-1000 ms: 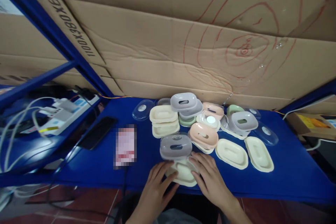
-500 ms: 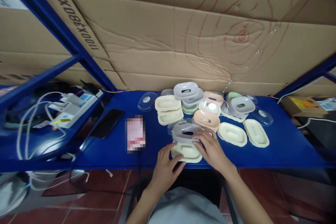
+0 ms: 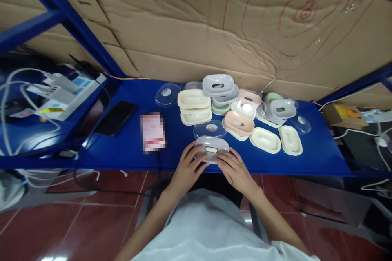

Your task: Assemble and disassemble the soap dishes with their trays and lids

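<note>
Close to the table's front edge, a grey oval soap dish tray (image 3: 202, 153) with a slot in its middle rests on a cream base, which shows through the slot and is otherwise mostly covered. My left hand (image 3: 187, 166) grips the tray's left end, its fingers curled over the rim. On the other end my right hand (image 3: 235, 168) is closed, fingertips over the front right rim. Just behind the tray lies a clear lid (image 3: 209, 129) with a round sticker. To the right sit a peach tray (image 3: 238, 123) and a cream base (image 3: 265, 140).
Stacked cream bases (image 3: 194, 100) and grey trays (image 3: 218, 85) stand at the back. Another clear lid (image 3: 167, 94) lies left of them. A black phone (image 3: 116, 118), a blurred pink item (image 3: 153, 132) and a white power strip (image 3: 73, 94) with cables are on the left.
The grey tray has come down and forward onto the cream base. My right hand has shifted to its right end, and my left hand now holds the left end. The view has tilted down.
</note>
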### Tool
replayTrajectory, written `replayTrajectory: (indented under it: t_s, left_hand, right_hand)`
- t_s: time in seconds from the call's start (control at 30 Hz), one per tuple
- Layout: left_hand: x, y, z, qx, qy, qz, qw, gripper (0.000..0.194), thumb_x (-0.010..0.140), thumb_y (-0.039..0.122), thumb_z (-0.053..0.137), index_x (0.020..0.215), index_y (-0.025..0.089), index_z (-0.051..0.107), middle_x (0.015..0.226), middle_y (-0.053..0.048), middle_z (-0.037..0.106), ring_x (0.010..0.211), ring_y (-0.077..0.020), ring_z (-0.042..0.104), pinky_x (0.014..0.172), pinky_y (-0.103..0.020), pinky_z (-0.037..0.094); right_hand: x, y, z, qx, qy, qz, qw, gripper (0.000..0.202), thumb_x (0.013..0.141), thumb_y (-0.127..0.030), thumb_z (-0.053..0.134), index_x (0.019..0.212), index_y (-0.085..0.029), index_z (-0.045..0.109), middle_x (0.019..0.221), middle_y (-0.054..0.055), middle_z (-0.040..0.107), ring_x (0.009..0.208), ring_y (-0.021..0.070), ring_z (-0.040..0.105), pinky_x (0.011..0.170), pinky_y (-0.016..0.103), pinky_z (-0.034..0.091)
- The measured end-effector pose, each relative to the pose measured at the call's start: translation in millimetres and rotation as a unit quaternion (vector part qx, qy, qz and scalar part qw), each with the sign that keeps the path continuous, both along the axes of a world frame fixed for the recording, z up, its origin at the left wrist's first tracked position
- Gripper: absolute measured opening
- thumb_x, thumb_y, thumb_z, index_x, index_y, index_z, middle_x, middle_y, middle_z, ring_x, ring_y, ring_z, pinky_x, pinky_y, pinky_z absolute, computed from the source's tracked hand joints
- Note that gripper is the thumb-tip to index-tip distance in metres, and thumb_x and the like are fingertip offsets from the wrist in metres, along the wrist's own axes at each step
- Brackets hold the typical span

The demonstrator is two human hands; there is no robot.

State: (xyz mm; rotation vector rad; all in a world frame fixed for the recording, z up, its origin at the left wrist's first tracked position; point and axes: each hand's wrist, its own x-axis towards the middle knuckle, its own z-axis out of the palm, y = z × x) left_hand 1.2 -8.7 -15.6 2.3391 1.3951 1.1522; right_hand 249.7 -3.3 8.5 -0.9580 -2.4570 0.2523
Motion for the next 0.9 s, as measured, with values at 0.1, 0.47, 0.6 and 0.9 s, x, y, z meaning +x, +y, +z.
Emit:
replayTrajectory:
  t_s: [0.1, 0.47, 0.6, 0.9]
  left_hand:
    - [-0.5, 0.2, 4.2, -0.009, 0.008, -0.016, 1.0, 0.029, 0.1, 0.022, 0.072, 0.128, 0.022, 0.067, 0.142, -0.013, 0.065, 0.148, -0.0331, 0.049, 0.118, -0.057, 0.053]
    - [-11.6, -6.8, 9.2, -0.02, -0.03, 0.077, 0.996, 0.034, 0.094, 0.032, 0.081, 0.121, 0.023, 0.064, 0.136, -0.013, 0.059, 0.133, -0.0314, 0.059, 0.111, -0.053, 0.056]
    - [-16.4, -3.4, 7.9, -0.05, -0.065, 0.098, 0.992, 0.076, 0.09, 0.042, 0.085, 0.151, 0.023, 0.045, 0.16, -0.022, 0.041, 0.14, -0.0345, 0.056, 0.112, -0.054, 0.056]
    - [-20.9, 10.7, 7.8, -0.116, -0.049, 0.046, 0.991, 0.073, 0.084, 0.04, 0.09, 0.146, 0.028, 0.053, 0.156, -0.016, 0.05, 0.144, -0.0345, 0.056, 0.119, -0.057, 0.051]
  right_hand:
    - [2.7, 19.1, 9.8, -0.014, 0.028, -0.002, 1.0, 0.037, 0.109, -0.024, 0.055, 0.145, -0.026, 0.063, 0.14, 0.009, 0.072, 0.136, 0.024, 0.064, 0.122, 0.053, 0.045]
    - [-16.7, 67.2, 30.4, -0.091, 0.007, -0.031, 0.995, 0.043, 0.11, -0.043, 0.055, 0.149, -0.027, 0.062, 0.142, 0.013, 0.065, 0.144, 0.0287, 0.055, 0.121, 0.051, 0.047]
    - [-14.5, 36.0, 23.6, -0.096, 0.021, -0.005, 0.995, 0.046, 0.11, -0.036, 0.056, 0.155, -0.026, 0.056, 0.148, 0.015, 0.061, 0.154, 0.0294, 0.046, 0.124, 0.052, 0.048]
    - [-9.5, 29.7, 1.4, -0.032, -0.049, 0.038, 0.998, 0.059, 0.106, -0.005, 0.047, 0.16, -0.029, 0.052, 0.166, 0.007, 0.051, 0.167, 0.0287, 0.019, 0.133, 0.061, 0.033]
